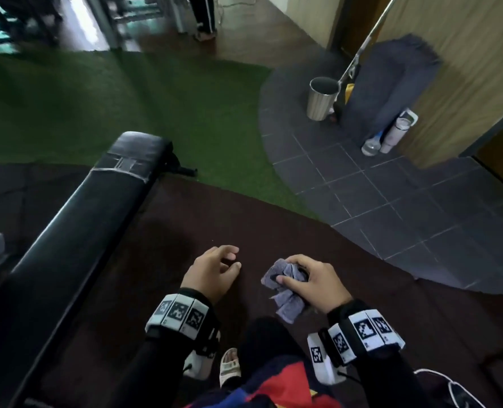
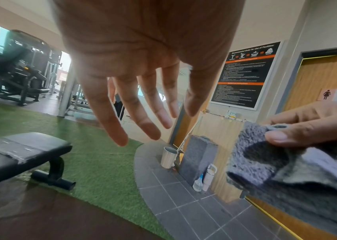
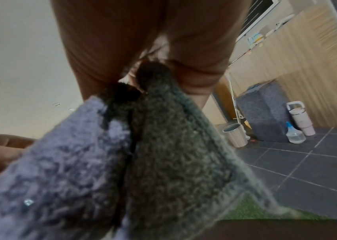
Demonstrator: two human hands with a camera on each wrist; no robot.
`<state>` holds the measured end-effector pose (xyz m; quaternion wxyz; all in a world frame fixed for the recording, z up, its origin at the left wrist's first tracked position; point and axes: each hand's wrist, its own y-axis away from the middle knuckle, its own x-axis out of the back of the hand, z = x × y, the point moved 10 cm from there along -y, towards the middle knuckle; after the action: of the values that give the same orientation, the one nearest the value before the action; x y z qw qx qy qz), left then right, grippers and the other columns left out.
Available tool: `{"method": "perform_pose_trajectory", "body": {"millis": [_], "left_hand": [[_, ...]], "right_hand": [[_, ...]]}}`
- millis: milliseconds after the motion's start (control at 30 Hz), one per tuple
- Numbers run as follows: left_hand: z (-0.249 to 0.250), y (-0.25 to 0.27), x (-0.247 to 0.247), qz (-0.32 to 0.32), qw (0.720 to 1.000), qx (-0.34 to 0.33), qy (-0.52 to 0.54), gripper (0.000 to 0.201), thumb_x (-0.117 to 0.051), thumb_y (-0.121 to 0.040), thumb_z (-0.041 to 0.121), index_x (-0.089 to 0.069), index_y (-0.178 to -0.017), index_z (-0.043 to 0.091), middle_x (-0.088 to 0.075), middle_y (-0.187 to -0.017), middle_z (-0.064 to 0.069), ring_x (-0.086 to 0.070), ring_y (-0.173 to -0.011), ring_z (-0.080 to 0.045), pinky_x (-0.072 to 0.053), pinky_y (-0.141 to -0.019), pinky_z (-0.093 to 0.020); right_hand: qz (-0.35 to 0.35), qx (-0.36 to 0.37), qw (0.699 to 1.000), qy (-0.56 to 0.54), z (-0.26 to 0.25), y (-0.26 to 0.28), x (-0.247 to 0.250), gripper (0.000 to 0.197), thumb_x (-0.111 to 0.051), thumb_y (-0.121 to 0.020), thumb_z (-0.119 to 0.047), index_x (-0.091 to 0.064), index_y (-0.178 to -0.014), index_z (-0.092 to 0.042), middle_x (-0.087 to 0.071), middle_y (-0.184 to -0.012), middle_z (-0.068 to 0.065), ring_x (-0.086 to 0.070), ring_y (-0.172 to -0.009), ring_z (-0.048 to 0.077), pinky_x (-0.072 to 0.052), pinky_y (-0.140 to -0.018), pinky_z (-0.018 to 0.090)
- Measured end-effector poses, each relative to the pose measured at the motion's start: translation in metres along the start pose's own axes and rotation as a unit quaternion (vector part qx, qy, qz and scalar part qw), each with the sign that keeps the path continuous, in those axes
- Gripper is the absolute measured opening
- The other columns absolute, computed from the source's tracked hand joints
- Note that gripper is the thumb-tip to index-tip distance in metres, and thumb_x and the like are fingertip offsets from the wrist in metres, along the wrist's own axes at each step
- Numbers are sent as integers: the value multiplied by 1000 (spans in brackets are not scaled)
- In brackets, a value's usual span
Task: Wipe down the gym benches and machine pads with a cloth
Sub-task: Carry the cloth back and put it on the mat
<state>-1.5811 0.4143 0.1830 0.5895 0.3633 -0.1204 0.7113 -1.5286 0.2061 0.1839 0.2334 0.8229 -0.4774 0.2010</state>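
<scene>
Right hand [image 1: 318, 282] grips the bunched cloth [image 1: 285, 287] off to the right of the bench [image 1: 67, 231], likely readying a wiping pad; left hand [image 1: 212, 269] empty, fingers loosely spread.

The cloth [image 1: 285, 285] is grey terry, fluffy and matt, bunched into soft folds. The bench [image 1: 76, 231] pad looks like black vinyl with a smooth, glossy sheen, patched near its far end with strips of duller grey tape [image 1: 120, 166]. Beyond lie rough green artificial turf [image 1: 126, 98], matt grey floor tiles [image 1: 391, 207], a ribbed shiny metal bin [image 1: 321, 98] and light wood-grain wall panels [image 1: 465, 69].
</scene>
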Motion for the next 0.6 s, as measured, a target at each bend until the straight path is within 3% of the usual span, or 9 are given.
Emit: {"method": "perform_pose_trajectory", "body": {"millis": [200,367,500,600], "left_hand": [[23,-84,0,-50,998,-32,23,24,-66,-84,27,-64,-107,35,-61,-96,19,-61,-79,0,-51,-86,-32],[53,-174,-10,-89,994,-55,8,23,-65,-84,30,-62,-104,39,-60,-96,22,-58,-78,6,-51,-85,-31],[84,-263,-19,-98,992,-79,-10,24,-65,-84,28,-64,-108,34,-59,-95,22,-54,-73,12,-49,-85,-25],[116,-325,-25,-107,990,-96,-12,24,-65,-84,25,-64,-107,32,-59,-95,20,-58,-78,4,-49,-88,-30]], "right_hand": [[45,-49,998,-2,7,-56,24,24,-78,-74,-27,-65,-92,-16,-69,-83,-6,-62,-82,4,-43,-72,14],[77,-74,994,-13,19,-131,57,21,-79,-73,-30,-64,-87,-23,-69,-80,-9,-61,-77,-2,-42,-68,8],[94,-86,992,-15,33,-208,95,21,-79,-72,-29,-64,-87,-25,-69,-78,-12,-61,-74,-5,-42,-68,7],[101,-95,990,-3,42,-265,131,24,-78,-74,-30,-64,-92,-23,-69,-82,-12,-62,-78,0,-43,-70,8]]}}
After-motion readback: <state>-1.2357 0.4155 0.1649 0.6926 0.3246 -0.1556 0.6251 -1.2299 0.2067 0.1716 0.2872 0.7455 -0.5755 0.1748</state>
